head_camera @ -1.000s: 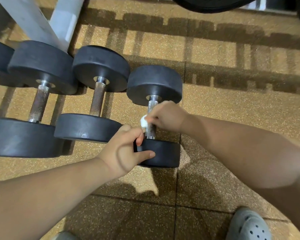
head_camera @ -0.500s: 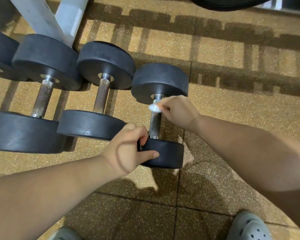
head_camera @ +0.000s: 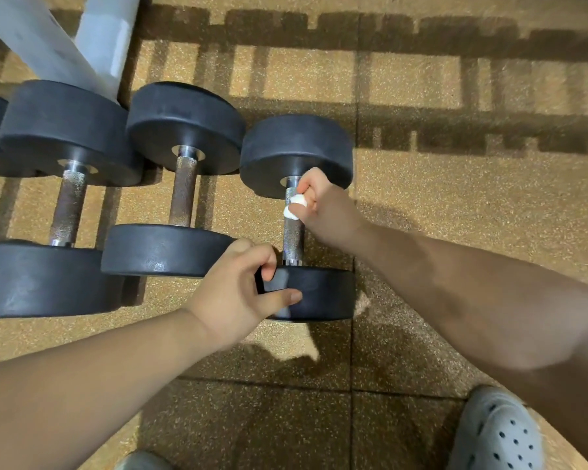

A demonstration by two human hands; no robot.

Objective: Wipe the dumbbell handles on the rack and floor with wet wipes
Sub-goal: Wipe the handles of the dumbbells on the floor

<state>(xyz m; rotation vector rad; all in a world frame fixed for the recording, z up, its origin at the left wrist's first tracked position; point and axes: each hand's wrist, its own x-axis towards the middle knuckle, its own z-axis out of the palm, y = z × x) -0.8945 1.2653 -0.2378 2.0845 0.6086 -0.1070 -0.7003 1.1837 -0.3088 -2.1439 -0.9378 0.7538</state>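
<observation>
Upper left of the frame, the white rack leg (head_camera: 58, 39) stood over the row. Below it the biggest dumbbell (head_camera: 69, 205) lay on the rubber floor (head_camera: 455, 205), neither hand on it. Next along was the mid-sized dumbbell (head_camera: 183, 195), same story.

Then the action. At centre frame the left hand (head_camera: 238, 296) clamped the near head of the smallest dumbbell (head_camera: 319, 293), fingers curled over the rim and thumb on the face, pinning it. Just right, the right hand (head_camera: 323, 205) had its fingers closed round a balled wet wipe (head_camera: 294, 206), pressed to the knurled handle (head_camera: 293, 239) right up by the far head.

A second ago that wipe sat down by the near head, so it had run up the bar. By my read, this handle was nearly done and the two on the left looked next. A grey clog (head_camera: 496, 435) sat lower right.
</observation>
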